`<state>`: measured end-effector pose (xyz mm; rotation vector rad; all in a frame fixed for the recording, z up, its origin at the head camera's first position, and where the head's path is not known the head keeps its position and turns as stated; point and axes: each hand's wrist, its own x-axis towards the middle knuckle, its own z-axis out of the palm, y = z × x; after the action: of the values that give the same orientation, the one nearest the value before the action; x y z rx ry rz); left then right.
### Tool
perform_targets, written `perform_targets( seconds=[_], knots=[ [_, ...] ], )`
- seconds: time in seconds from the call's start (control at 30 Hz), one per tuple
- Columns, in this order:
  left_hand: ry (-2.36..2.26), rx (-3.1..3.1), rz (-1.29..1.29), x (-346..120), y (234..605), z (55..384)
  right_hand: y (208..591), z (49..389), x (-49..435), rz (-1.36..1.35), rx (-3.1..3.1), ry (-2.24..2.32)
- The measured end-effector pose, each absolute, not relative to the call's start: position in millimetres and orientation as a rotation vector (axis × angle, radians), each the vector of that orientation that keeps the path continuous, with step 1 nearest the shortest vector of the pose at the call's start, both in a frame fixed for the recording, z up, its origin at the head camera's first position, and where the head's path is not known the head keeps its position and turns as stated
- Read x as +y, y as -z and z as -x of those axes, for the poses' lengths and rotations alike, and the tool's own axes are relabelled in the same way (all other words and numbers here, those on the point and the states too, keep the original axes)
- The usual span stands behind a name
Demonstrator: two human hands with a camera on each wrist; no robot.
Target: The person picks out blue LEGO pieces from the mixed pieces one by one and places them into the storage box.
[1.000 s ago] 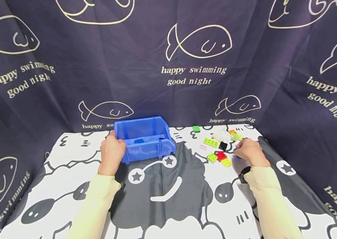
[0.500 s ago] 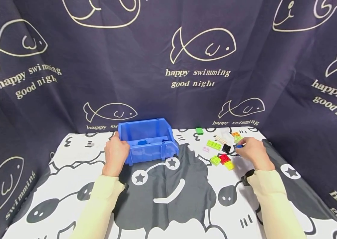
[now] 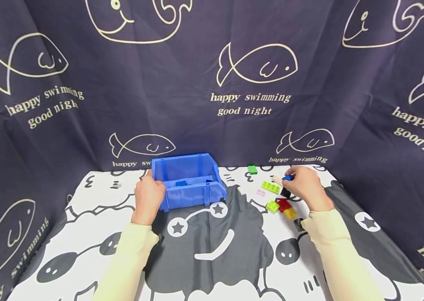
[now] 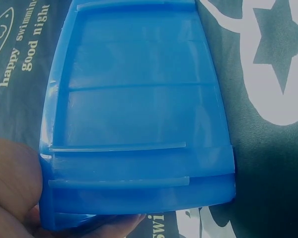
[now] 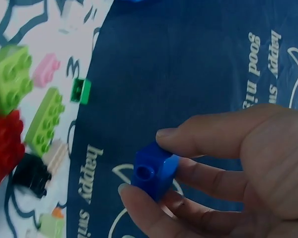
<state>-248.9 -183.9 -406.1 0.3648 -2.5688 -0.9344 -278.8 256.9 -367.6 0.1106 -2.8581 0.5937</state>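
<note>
In the head view, my left hand [image 3: 149,193] grips the left end of a blue plastic bin [image 3: 187,198]. The left wrist view has its thumb and fingers around the rim, beside the bin's side wall [image 4: 139,109]. Inside the bin lies a blue piece [image 3: 181,183]. My right hand [image 3: 307,187] pinches a small blue toy brick [image 5: 154,171] between thumb and fingers, with one round stud facing the right wrist camera. In the head view it overlaps the far side of the loose bricks and hides part of that group.
Beside the right hand lie a lime brick [image 3: 271,187], a smaller lime brick [image 3: 272,206], red [image 3: 283,204], yellow [image 3: 290,213] and black [image 3: 285,192] bricks, and a pink one [image 3: 260,192]. A green brick [image 3: 252,169] sits farther back. Dark fabric [image 3: 253,138] hangs behind.
My right hand has raised the blue brick from the right side of the loose bricks and moved it left and farther back. My left hand keeps its grip on the bin; the head view has shifted slightly.
</note>
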Motion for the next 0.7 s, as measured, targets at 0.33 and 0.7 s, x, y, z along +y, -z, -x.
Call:
perform_targets(
  seconds=[0.33, 0.7],
  knots=[
    [0.953, -2.576, -0.378, -183.3, 411.0, 248.0, 357.7, 290.1, 217.9, -0.25, -2.819, -0.631],
    [0.942, -2.551, -0.359, -184.0, 409.3, 248.7, 336.8, 302.5, 166.0, -0.386, -2.727, -0.682]
  ],
)
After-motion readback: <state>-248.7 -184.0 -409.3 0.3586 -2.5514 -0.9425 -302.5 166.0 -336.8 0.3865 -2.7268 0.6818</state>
